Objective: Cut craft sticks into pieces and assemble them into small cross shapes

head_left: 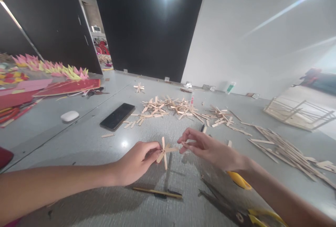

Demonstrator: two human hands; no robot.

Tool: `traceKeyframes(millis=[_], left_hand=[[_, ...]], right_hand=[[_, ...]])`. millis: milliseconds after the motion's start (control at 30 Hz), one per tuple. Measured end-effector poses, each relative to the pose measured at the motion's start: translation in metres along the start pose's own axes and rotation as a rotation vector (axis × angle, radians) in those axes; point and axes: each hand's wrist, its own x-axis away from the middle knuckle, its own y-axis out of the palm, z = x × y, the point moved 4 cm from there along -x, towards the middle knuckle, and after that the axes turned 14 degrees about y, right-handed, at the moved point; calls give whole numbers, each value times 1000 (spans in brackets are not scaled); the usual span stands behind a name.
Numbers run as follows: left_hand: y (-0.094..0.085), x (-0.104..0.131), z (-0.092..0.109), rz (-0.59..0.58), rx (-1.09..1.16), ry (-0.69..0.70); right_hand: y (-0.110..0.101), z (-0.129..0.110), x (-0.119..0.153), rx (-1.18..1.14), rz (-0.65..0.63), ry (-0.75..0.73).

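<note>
My left hand point(141, 160) pinches a star made of crossed craft sticks point(165, 152) by one side, holding it above the grey table. Just to the right of the star is my right hand point(203, 148), its thumb and fingertips brought together, apart from the sticks. Anything between those fingertips is too small to make out. Below the hands lie a thin wooden stick with a dark smear point(157, 192) and dark-bladed cutters with yellow handles point(238, 216). A yellow object point(239, 180) is partly covered by my right forearm.
Beyond the hands spreads a pile of craft-stick pieces point(168, 107), with one separate star point(139, 87). A phone point(117, 116) and a white case point(69, 116) lie left. Long thin sticks point(286, 150) and a stick frame point(301, 113) are right. Coloured paper point(52, 67) sits far left.
</note>
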Motion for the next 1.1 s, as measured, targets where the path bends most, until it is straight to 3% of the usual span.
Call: traceKeyframes(millis=[167, 467, 633, 867, 1100], left_hand=[[0, 0, -1, -3, 3, -4], [0, 1, -1, -15, 6, -9], [0, 1, -2, -14, 15, -11], [-1, 0, 0, 5, 10, -5], [0, 0, -2, 11, 10, 1]], right_hand=[[2, -1, -3, -43, -20, 37], [7, 11, -11, 27, 77, 151], [2, 7, -9, 138, 162, 77], [-1, 2, 0, 262, 124, 1], [2, -2, 1, 234, 98, -17]])
